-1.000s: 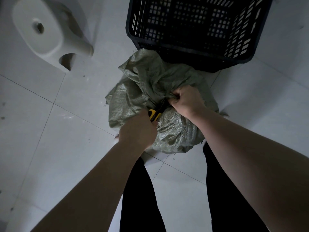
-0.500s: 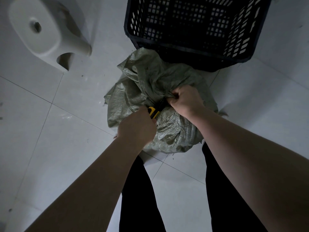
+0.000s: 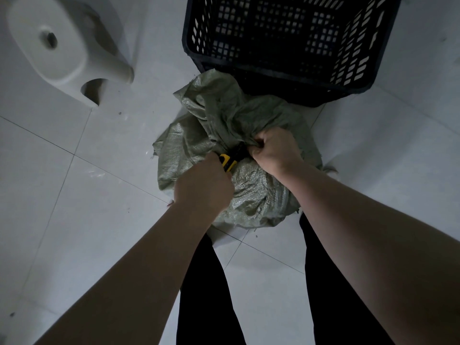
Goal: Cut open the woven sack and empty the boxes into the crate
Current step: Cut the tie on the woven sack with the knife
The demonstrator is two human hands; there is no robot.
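On the tiled floor [image 3: 74, 195], right between our feet, the sack [image 3: 258, 192] is sitting bunched and full, its gathered neck flopping up toward the crate [image 3: 286, 68], which is standing just beyond it and touching or nearly touching its far side. We are working on the first step, the cutting. Our right hand [image 3: 273, 151] is clenched into a tight fist around the twisted neck, pulling the weave taut. Our left hand [image 3: 204, 183] is wrapped fully around a knife [image 3: 227, 161] with a yellow and black handle, whose front end is pointing into the throat of the sack just beside the right fist. We cannot tell whether the blade is out or already biting, since the tip is hidden in the dark fold between the hands.

We judge the sack is not yet open: no slit and no boxes are showing, and the crate is looking empty through its lattice. The next move is calling for a controlled stroke away from the right knuckles, which are sitting very close to the blade, with the neck held taut so the weave is parting rather than bunching. After that, we would need to lift the sack and tip it over the crate rim.

Off to the left, well apart, a white stool [image 3: 62, 46] is standing. We are finding no brand, label or writing readable on anything.
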